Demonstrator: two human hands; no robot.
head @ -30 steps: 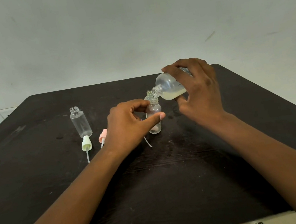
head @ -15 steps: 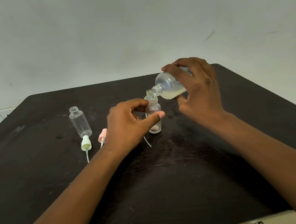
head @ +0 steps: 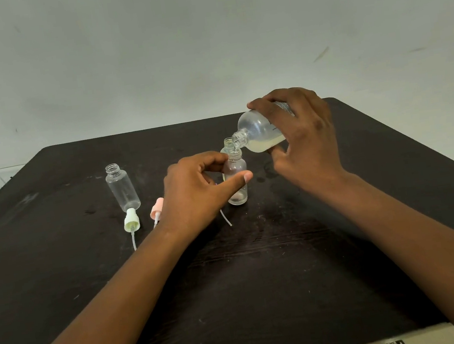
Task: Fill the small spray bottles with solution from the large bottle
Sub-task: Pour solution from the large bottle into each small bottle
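Pouring underway: right hand [head: 307, 144] grips tilted large bottle [head: 261, 135] | left hand [head: 196, 187] fingers pinch small spray bottle [head: 236, 179] on table [head: 261, 268] | next: level off before overflow

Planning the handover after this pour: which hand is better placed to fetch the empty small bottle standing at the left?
Left. The left hand only steadies the small bottle being filled and sits nearer the empty bottle. The right hand holds the tilted large bottle, on the far side.

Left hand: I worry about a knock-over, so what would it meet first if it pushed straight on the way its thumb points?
Likely the small bottle that the left hand already grips; beyond it, the right hand.
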